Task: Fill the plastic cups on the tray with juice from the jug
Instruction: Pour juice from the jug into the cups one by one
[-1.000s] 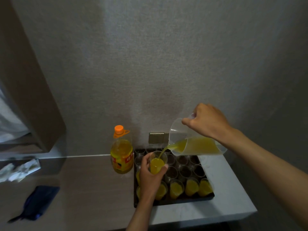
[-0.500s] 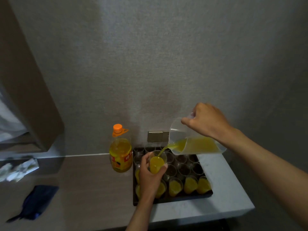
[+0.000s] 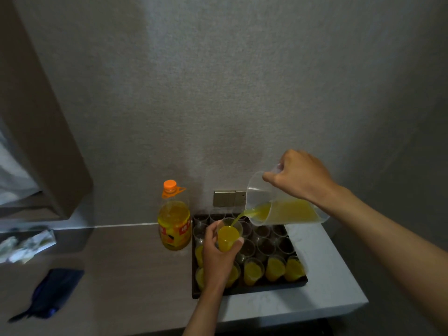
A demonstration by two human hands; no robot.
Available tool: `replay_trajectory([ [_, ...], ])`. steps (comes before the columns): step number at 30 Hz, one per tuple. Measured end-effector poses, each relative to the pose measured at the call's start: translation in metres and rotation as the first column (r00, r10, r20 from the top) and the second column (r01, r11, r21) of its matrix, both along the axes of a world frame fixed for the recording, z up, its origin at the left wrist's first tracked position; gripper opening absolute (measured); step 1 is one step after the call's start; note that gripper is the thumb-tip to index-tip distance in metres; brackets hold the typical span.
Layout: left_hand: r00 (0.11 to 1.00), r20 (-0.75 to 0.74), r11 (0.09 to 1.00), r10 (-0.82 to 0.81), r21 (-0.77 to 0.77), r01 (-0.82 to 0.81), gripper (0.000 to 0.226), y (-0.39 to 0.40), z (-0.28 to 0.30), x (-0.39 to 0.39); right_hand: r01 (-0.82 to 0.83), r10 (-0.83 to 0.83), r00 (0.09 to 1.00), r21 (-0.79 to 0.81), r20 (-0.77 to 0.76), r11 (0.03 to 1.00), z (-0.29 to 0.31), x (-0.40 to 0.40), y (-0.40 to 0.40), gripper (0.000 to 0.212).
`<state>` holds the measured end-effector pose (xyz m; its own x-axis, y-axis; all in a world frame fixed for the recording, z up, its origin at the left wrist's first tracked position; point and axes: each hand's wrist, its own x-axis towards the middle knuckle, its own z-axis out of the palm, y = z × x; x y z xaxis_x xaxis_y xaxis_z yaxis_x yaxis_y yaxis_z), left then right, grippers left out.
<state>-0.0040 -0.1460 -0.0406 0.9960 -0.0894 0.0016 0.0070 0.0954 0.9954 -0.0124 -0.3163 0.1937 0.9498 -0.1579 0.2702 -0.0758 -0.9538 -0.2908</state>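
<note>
From the head view, the right hand (image 3: 300, 177) holds the tipped jug (image 3: 281, 207) by its handle. Juice runs into a cup (image 3: 229, 236) that the left hand (image 3: 218, 257) grips above the black tray (image 3: 249, 291) on the table (image 3: 322, 282).

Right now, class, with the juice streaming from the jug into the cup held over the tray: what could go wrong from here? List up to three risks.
1. The held cup looks nearly full; if the tilted jug keeps pouring, it may overflow onto the left hand and tray.
2. The thin stream enters near the rim, so a small wobble of the right hand could miss.
3. Setting it down among packed filled cups might tip one.
</note>
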Motion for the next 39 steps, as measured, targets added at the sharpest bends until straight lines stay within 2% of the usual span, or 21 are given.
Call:
replay_trajectory([
  [39, 1.0, 0.021, 1.0, -0.012, 0.005, 0.011, 0.063, 0.0012, -0.0065, -0.0023, 0.013, -0.012, 1.0, -0.065, 0.006, 0.998, -0.003, -0.0025, 0.008, 0.045],
])
